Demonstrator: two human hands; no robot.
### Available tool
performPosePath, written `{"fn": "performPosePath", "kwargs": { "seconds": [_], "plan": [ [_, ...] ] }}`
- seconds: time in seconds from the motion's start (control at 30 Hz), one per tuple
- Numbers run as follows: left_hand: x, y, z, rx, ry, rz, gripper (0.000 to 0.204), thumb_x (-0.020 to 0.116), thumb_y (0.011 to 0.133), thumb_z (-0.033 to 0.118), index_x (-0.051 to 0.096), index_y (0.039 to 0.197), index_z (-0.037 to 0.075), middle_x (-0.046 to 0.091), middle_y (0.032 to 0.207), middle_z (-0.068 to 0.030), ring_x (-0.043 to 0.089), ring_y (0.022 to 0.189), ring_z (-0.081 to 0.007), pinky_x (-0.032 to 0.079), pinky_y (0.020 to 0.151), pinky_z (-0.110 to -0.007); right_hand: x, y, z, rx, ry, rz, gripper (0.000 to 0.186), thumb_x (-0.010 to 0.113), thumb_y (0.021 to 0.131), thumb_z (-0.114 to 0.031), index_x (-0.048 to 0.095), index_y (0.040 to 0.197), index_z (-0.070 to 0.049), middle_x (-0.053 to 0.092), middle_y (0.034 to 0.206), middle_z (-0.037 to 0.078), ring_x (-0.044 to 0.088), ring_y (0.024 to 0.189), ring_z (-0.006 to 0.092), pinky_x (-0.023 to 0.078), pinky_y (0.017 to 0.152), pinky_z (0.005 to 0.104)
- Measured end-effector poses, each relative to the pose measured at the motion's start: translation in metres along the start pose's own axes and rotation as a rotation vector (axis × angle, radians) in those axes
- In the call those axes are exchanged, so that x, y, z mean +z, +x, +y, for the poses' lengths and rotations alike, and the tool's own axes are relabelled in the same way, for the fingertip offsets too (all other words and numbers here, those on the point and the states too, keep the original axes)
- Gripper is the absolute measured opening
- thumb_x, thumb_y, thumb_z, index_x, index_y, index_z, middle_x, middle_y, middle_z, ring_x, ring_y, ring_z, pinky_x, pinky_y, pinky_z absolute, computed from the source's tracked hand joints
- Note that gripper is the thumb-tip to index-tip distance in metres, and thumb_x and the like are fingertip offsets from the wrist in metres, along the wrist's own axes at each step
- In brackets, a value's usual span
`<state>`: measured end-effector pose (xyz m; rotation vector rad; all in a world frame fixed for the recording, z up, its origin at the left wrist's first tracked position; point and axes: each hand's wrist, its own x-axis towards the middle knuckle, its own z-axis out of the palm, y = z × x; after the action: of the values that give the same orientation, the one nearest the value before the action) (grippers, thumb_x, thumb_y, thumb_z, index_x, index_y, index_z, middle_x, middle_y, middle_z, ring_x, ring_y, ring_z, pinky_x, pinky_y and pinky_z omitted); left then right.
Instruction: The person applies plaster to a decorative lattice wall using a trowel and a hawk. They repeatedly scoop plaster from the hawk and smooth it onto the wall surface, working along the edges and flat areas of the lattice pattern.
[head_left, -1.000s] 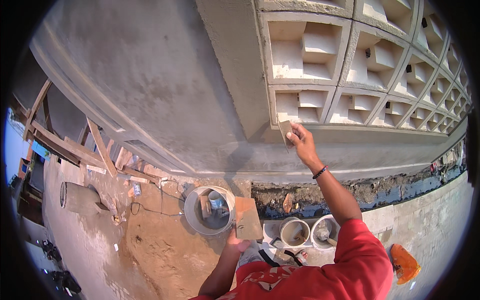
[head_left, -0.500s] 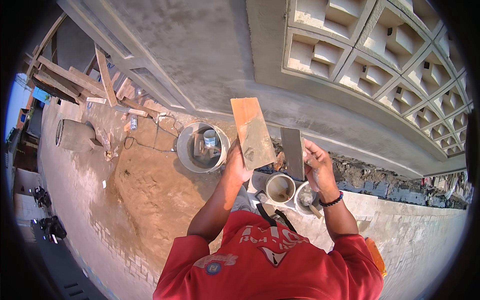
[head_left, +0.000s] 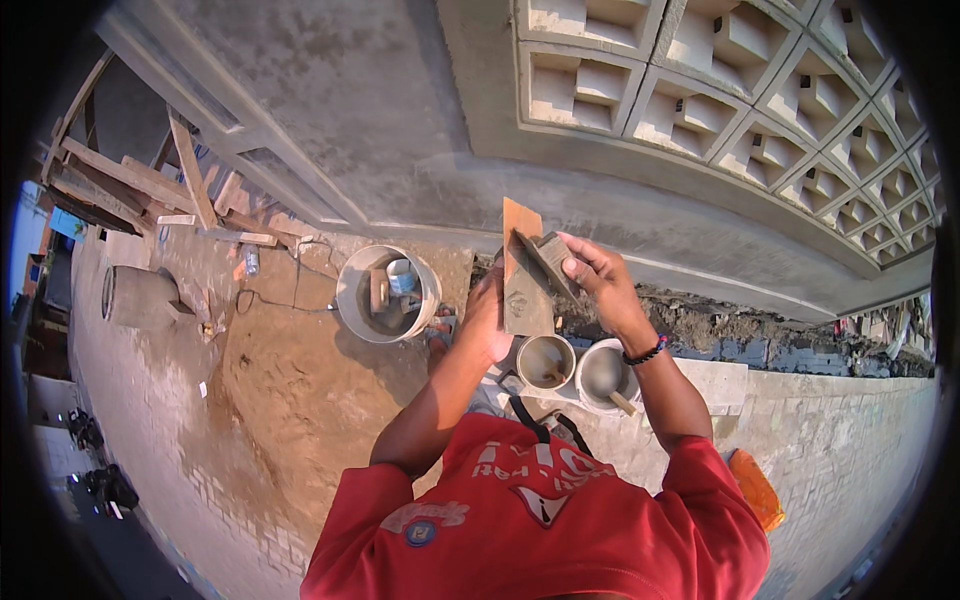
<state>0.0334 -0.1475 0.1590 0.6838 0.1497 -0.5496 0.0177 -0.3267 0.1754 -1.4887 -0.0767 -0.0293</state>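
Left hand [head_left: 485, 314]: at the centre of the frame, gripping the left edge of a flat board; we cannot see all its fingers.
Right hand [head_left: 604, 284]: just right of it, pinching a flat grey tool [head_left: 553, 264] between thumb and fingers, a dark bracelet [head_left: 645, 350] at the wrist.
Board [head_left: 528, 308]: mid-frame, orange toward its top, smeared grey below with a small lump of paste [head_left: 516, 303]; we see the tool slanting over its right side, but cannot tell whether they touch.
Large bucket [head_left: 432, 292]: left of the board, with a blue-and-white can [head_left: 401, 276] and a brownish block [head_left: 378, 290] inside.
Small buckets: two below the hands, the left one [head_left: 546, 387] just beside the right one [head_left: 584, 362], from which a handle [head_left: 622, 402] juts.
Wall [head_left: 340, 110]: grey, across the top, with pale vent blocks [head_left: 690, 112] at upper right.
Sand [head_left: 290, 390]: brown, spread left of centre.
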Motion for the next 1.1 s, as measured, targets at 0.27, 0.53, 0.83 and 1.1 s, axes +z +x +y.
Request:
{"fn": "performPosePath", "kwargs": {
  "seconds": [0.27,0.53,0.83,1.1],
  "plan": [
    [-0.001,0.022,-0.013,0.011,0.222,0.264,0.039,0.037,0.101,0.033,0.052,0.117,0.001,0.061,0.106,-0.0076,0.061,0.095,-0.0169,0.05,0.082,-0.032,0.004,-0.034,0.042,0.24,0.336,-0.039,0.041,0.058,0.092,-0.016,0.051,0.131,-0.003,0.062,0.111,0.001,0.056,0.092,0.0073,0.046,0.079,0.0228],
    [-0.034,0.055,-0.037,-0.023,0.522,0.382,0.039,0.045,0.099,0.034,0.054,0.108,-0.002,0.063,0.091,-0.011,0.064,0.076,-0.0192,0.053,0.061,-0.031,0.005,-0.059,0.079,0.265,0.809,0.014,0.043,0.056,0.091,-0.011,0.047,0.132,0.0,0.061,0.116,0.006,0.06,0.099,0.0133,0.05,0.085,0.0282],
    [-0.065,0.08,-0.039,-0.175,0.6,0.591,0.049,0.051,0.094,0.042,0.05,0.112,-0.003,0.062,0.101,-0.0155,0.062,0.084,-0.0252,0.05,0.068,-0.042,0.02,-0.07,0.121,0.302,1.252,-0.057,0.036,0.05,0.088,-0.007,0.051,0.124,0.0,0.063,0.111,0.012,0.065,0.094,0.0213,0.054,0.081,0.0348],
    [-0.121,0.037,0.001,-0.27,0.618,0.754,0.048,0.042,0.095,0.051,0.051,0.125,0.014,0.064,0.105,-0.0072,0.062,0.091,-0.0263,0.045,0.068,-0.047,0.018,-0.005,0.089,0.132,1.425,-0.082,0.031,0.049,0.091,-0.008,0.05,0.121,0.0,0.062,0.108,0.012,0.064,0.093,0.0208,0.054,0.078,0.0351]
  ]
}}
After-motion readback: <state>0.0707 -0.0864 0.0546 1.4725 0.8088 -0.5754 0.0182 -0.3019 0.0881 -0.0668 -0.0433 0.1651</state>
